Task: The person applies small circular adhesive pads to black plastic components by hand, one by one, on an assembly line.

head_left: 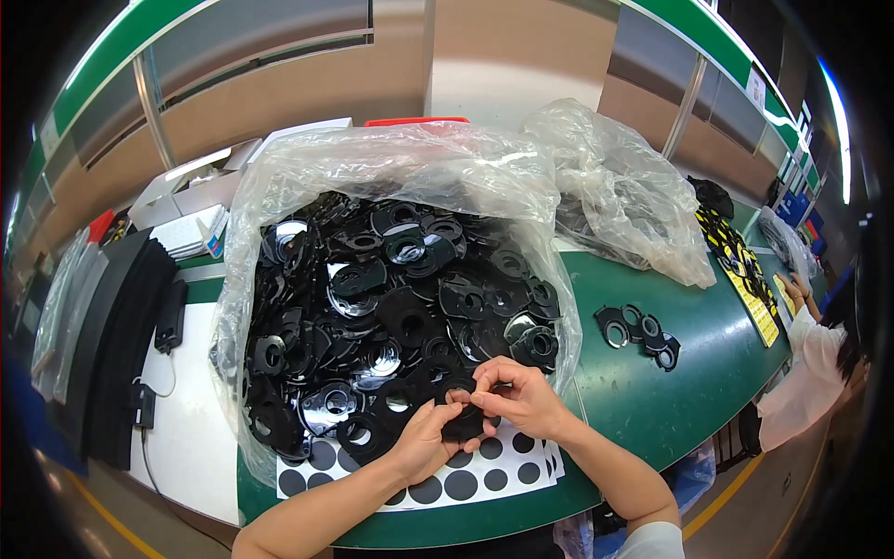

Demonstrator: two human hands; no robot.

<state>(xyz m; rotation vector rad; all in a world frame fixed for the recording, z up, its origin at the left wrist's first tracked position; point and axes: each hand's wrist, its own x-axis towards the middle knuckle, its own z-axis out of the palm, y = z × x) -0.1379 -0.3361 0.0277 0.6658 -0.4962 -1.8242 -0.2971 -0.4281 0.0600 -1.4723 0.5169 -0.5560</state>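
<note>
My left hand (434,436) is closed round a black ring-shaped plastic part (463,426), holding it over a white sheet of round black stickers (460,484). The thumb and forefinger of my right hand (514,399) are pinched together at the upper edge of that part; whatever lies between those fingertips is too small to make out. Just beyond both hands, a large heap of glossy black parts (358,307), each with a round hole, fills an open clear plastic bag (391,154).
Several black parts (640,333) lie on the green table (643,410) to the right, near another clear bag (624,196). Black sheets (116,345) and a white board (197,419) are at left. At far right, another person (810,349) works beside yellow sheets (752,307).
</note>
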